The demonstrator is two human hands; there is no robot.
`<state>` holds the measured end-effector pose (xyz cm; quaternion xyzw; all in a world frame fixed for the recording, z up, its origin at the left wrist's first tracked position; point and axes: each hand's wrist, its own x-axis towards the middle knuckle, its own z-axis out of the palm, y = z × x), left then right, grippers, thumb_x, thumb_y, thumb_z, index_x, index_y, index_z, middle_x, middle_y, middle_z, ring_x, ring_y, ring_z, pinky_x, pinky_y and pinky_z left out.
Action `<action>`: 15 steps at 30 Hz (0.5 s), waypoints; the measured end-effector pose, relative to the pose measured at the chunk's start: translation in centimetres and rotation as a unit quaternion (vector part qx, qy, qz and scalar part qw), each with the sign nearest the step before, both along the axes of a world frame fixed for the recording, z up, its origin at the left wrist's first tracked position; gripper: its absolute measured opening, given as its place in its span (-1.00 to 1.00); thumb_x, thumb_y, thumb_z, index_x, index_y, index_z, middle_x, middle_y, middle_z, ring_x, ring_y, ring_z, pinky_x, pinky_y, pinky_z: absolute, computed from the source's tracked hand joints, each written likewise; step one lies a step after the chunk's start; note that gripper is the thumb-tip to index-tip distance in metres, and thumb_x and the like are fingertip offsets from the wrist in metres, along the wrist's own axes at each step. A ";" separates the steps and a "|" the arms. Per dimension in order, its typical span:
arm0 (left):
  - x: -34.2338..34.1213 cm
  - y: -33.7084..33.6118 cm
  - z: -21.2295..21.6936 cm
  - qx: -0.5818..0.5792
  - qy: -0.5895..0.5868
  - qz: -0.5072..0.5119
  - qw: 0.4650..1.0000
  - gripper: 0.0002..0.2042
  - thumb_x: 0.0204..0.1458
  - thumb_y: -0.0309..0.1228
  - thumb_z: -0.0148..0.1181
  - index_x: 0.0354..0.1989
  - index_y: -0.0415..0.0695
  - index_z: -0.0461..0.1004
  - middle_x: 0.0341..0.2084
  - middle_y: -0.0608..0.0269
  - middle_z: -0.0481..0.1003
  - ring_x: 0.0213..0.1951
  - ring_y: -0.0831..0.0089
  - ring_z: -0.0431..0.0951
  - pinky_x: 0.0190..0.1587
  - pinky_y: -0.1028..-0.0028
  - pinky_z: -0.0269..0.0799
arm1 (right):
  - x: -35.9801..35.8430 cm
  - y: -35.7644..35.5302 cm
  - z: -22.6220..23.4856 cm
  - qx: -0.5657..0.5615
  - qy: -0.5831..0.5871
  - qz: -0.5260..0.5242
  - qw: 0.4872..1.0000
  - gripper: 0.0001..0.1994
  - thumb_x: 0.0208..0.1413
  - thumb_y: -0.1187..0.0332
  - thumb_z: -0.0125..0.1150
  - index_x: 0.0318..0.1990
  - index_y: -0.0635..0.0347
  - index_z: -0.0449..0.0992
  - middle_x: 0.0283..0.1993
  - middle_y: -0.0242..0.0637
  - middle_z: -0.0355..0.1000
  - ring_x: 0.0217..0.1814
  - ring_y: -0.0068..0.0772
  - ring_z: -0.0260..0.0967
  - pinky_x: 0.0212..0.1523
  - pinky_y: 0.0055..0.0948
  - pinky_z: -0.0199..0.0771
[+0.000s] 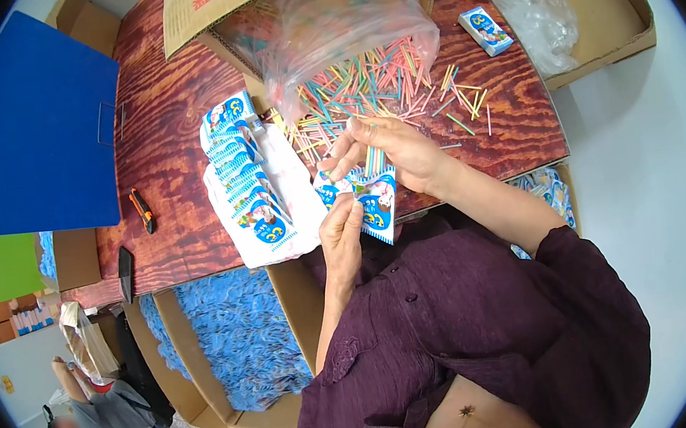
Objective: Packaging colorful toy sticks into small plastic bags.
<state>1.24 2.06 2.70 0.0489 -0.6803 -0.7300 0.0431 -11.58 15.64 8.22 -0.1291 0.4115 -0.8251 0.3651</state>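
In front of my chest, my left hand [341, 229] pinches a small blue-and-white printed packet [377, 207], held tilted. My right hand [396, 149] is just above it, fingers curled around a small bundle of thin pastel sticks [375, 160]. The bundle's lower ends are at the packet's upper edge; whether they are inside it I cannot tell. Left of my hands, an overlapping row of similar packets [245, 178] lies on a white cloth or bag [296, 194]. Beyond my hands, loose coloured sticks [396, 77] spill from a clear plastic bag [341, 24] in a cardboard box [215, 3].
A boxed pack [486, 31] lies at the table's far right, beside an open carton [600, 8]. An orange-black cutter [142, 210] and a dark phone-like object [126, 273] are at left. Below the table edge, a carton holds blue wrappers [239, 331]. Another person [114, 413] is at lower left.
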 end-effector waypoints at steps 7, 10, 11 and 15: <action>-0.5 0.7 -1.5 0.056 0.017 0.073 0.996 -0.77 0.25 -0.45 0.01 -0.07 -0.35 0.48 -0.23 0.32 0.47 -0.23 0.65 0.39 -0.17 0.61 0.32 | 1.2 0.6 -0.9 0.050 0.227 0.117 0.965 -0.51 0.22 0.13 0.14 0.14 0.36 0.40 0.15 -0.06 0.39 0.29 -0.27 0.25 0.27 -0.31 0.20; -0.4 0.4 -0.8 0.061 0.046 0.100 0.992 -0.76 0.26 -0.43 0.00 -0.04 -0.34 0.47 -0.20 0.29 0.49 -0.17 0.61 0.43 -0.10 0.58 0.36 | 2.0 1.4 2.1 0.188 0.383 0.049 0.903 -0.24 0.00 0.22 0.37 0.34 0.21 0.15 0.31 -0.06 0.22 0.32 -0.18 0.19 0.26 -0.31 0.20; -0.3 0.2 -1.3 0.067 0.041 0.112 0.991 -0.75 0.26 -0.42 0.00 -0.03 -0.34 0.46 -0.18 0.26 0.50 -0.15 0.59 0.45 -0.08 0.56 0.37 | 2.1 1.7 2.5 0.188 0.383 0.050 0.903 -0.24 0.00 0.22 0.37 0.34 0.21 0.15 0.31 -0.06 0.22 0.32 -0.18 0.19 0.26 -0.31 0.20; -0.2 -0.2 -1.2 0.108 0.039 0.084 0.990 -0.76 0.23 -0.47 0.03 0.00 -0.33 0.45 -0.16 0.22 0.52 -0.15 0.55 0.49 -0.08 0.54 0.41 | 2.9 2.3 3.9 0.350 0.387 0.045 0.852 -0.33 -0.03 0.43 0.27 0.30 0.18 0.21 0.22 -0.05 0.32 0.24 -0.15 0.30 0.19 -0.25 0.27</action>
